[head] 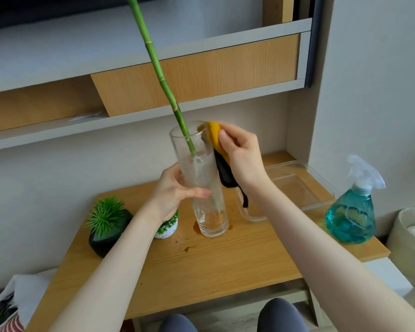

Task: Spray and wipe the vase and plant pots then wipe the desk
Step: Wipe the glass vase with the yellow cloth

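Bamboo stalk (153, 61) in glass vase (201, 168)

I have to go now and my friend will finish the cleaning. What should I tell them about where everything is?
Left hand grips the glass vase around its middle; the vase stands on the desk with a green stalk in it.
Right hand presses the cloth against the vase near its rim.
Spray bottle stands at the desk's right edge. Black pot and white pot sit left of the vase.
Brown spills lie around the vase base.
Left: finish the vase, both pots, then the desk.
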